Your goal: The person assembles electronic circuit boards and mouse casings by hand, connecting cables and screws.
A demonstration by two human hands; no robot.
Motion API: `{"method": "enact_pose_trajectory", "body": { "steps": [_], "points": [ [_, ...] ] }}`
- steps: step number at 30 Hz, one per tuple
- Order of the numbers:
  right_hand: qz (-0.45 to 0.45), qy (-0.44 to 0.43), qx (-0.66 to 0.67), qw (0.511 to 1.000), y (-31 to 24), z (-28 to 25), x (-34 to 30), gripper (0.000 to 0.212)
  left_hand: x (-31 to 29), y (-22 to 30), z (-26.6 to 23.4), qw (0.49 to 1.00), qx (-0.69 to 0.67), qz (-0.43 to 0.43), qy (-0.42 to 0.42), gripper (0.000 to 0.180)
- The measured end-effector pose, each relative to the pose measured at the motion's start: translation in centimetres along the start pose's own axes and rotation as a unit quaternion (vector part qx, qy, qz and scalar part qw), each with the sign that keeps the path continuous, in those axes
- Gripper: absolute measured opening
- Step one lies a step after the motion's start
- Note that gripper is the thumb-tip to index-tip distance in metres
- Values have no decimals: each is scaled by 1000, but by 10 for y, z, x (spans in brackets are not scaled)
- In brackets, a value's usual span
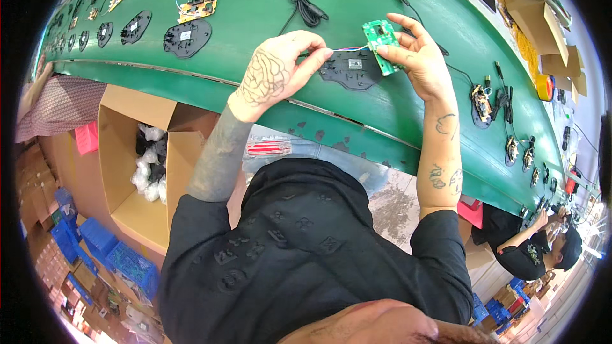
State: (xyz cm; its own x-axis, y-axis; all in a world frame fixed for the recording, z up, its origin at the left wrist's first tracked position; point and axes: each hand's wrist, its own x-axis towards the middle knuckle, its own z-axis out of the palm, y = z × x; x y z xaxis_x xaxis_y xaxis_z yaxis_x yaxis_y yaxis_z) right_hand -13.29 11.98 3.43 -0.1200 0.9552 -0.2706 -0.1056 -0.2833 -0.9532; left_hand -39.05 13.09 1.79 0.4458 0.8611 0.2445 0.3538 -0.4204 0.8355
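Between the thumb and fingers of my right hand (417, 57) is a green circuit board (381, 44), held up over the green work surface. Thin coloured wires (350, 48) run from the board to my left hand (280, 67), whose thumb and forefinger pinch them near the cable end. Just below the wires lies a black plastic shell (352, 70) with a pale label in its middle; the board overlaps its right side. Behind my hands rests a coiled black cable (305, 3) with a plug at its far end.
More black shells (187, 38) and a tan circuit board (198, 8) lie to the left. Assembled units with cables (480, 105) line the right side. An open carton (137, 172) with wrapped items stands lower left. A co-worker (529, 245) is at the right; another person's arm (35, 92) shows far left.
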Motion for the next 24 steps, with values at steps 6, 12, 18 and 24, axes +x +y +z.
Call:
{"method": "enact_pose_trajectory", "body": {
  "steps": [6, 12, 18, 24],
  "points": [
    [-83, 65, -126, 986, 31, 20, 5, 56, -17, -4, 13, 986, 158, -41, 37, 13],
    [-178, 131, -284, 933, 41, 21, 11, 50, -4, -5, 12, 978, 207, 18, -21, 16],
    [-349, 93, -466, 808, 31, 29, 12, 45, 3, -8, 14, 979, 199, -1, -44, 15],
    [-311, 99, -534, 780, 22, 29, 14, 45, 2, -16, 15, 973, 213, 63, -60, 26]
  ]
}}
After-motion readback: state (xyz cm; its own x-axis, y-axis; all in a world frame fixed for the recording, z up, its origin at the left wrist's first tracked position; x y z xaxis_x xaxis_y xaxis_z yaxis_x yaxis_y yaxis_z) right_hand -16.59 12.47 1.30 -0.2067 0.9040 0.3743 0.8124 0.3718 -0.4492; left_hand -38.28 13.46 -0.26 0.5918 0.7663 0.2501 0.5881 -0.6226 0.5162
